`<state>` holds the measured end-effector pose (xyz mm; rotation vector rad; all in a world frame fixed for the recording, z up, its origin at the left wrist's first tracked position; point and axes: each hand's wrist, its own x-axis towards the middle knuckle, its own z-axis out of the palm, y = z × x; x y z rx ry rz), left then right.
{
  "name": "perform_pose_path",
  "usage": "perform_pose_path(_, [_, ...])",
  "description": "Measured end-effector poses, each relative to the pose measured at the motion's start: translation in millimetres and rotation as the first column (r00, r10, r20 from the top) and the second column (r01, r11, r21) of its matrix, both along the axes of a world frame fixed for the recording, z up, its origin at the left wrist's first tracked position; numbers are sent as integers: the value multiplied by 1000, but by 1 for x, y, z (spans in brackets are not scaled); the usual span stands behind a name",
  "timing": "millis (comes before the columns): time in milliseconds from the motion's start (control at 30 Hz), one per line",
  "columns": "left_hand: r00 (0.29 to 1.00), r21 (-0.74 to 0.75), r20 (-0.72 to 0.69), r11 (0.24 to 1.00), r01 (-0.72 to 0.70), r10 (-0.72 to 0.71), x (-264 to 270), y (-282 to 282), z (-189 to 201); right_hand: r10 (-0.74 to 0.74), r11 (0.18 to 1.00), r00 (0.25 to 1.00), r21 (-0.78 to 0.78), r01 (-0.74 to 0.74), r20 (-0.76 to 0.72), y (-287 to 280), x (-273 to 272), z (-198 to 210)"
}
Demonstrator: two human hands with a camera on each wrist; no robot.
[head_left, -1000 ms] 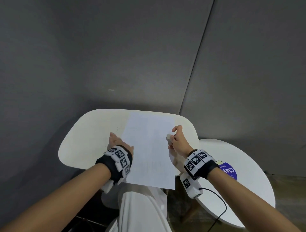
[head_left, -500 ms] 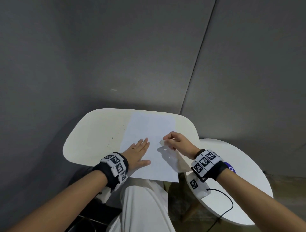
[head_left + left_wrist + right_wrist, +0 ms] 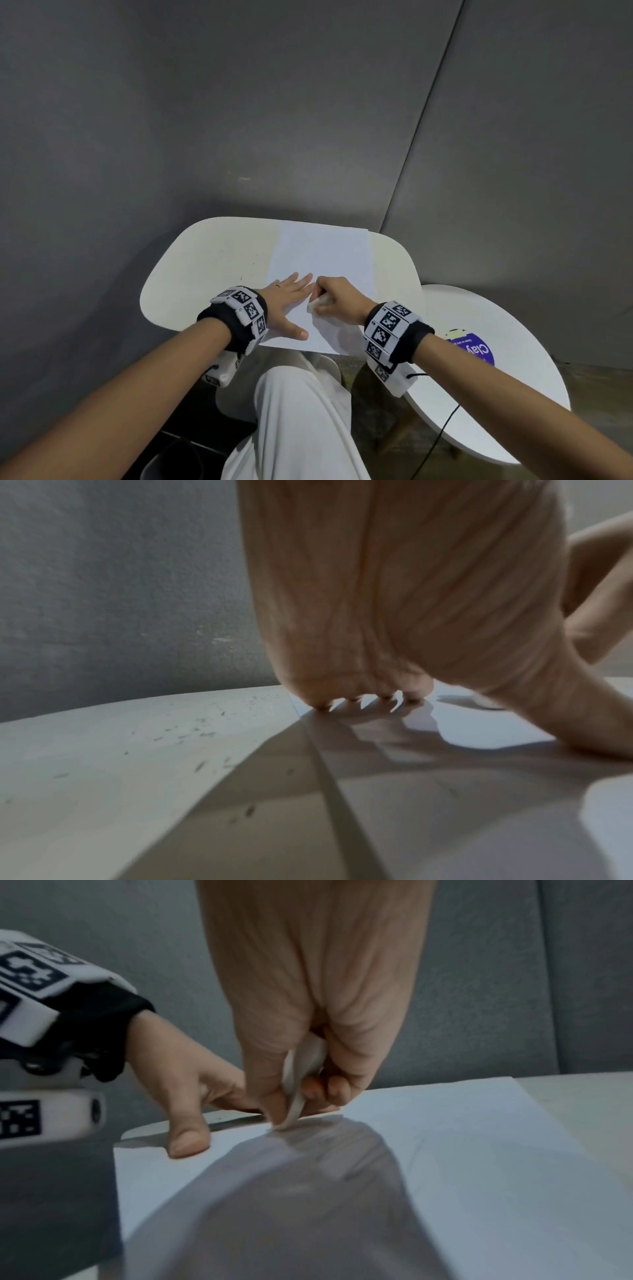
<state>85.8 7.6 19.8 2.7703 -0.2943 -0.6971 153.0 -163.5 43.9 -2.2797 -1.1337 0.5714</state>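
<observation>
A white sheet of paper [image 3: 322, 260] lies on the small white table [image 3: 205, 267]. My left hand [image 3: 291, 301] lies flat on the sheet's near left part, fingers straight and spread, thumb out toward me. My right hand [image 3: 334, 298] pinches a small white eraser [image 3: 317, 304] between thumb and curled fingers. In the right wrist view the eraser [image 3: 298, 1093] has its lower corner touching the paper [image 3: 479, 1150] just beside the left hand [image 3: 185, 1096]. The left wrist view shows the left hand's fingertips [image 3: 323, 706] pressed on the paper [image 3: 462, 723].
A second round white table [image 3: 479, 394] stands lower at the right, with a purple-labelled tub [image 3: 474, 349] on it and a black cable [image 3: 442, 428] trailing off. Grey walls close in behind. Dark crumbs [image 3: 202, 729] dot the table left of the sheet. My white-trousered leg [image 3: 301, 428] is below.
The left hand slid from the sheet's left edge onto the paper and flattened. The right hand brought the eraser down and left onto the paper beside the left fingers.
</observation>
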Motion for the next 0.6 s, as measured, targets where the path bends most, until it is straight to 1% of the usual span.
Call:
perform_pose_path(100, [1000,-30,16,999,-23,23,2,1,-2,162,974,986,-158,-164,-26,2,-3,6])
perform_pose_path(133, [999,-37,24,999,-23,24,3,1,-2,173,971,985,-163,-174,-21,4,-1,8])
perform_pose_path(233, [999,-40,49,999,-20,22,3,0,-6,60,998,997,-22,-60,40,7,3,8])
perform_pose_path(267, [998,-45,55,999,-26,28,3,0,-7,56,998,998,-17,-56,32,8,2,7])
perform_pose_path(367, [997,-80,58,996,-49,54,1,-1,-6,183,967,982,-171,-188,-45,7,-4,7])
perform_pose_path(400, [997,-82,56,995,-47,52,1,-1,-6,174,969,984,-170,-177,-36,7,-3,6])
perform_pose_path(500, [998,-53,57,998,-31,34,0,-4,-3,13,1000,997,-28,-10,81,7,5,7])
perform_pose_path(533, [998,-47,48,998,-33,35,-1,-5,-2,17,999,997,-45,-14,73,6,5,8])
perform_pose_path(600, [998,-52,43,998,-37,39,-2,-6,2,146,974,988,-165,-152,-48,3,3,9])
